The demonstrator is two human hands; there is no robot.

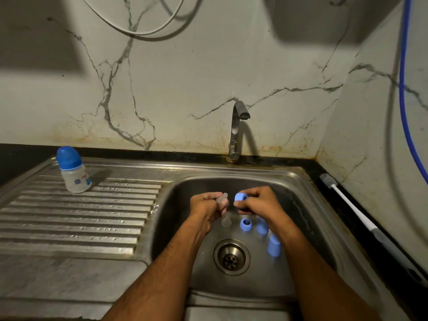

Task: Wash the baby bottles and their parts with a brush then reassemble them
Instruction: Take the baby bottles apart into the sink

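Over the steel sink basin, your left hand is pinching a clear silicone teat in curled fingers, and your right hand is gripping a blue plastic screw ring between thumb and fingers; the two parts are sitting just apart, facing each other. Below them, toward six o'clock, a second clear teat, another blue ring and two blue caps are lying on the basin floor near the round drain. At nine o'clock an assembled bottle with a blue cap is standing upright on the ribbed drainboard. At three o'clock a white-handled bottle brush is lying on the black counter edge. A steel tap is rising at twelve o'clock.
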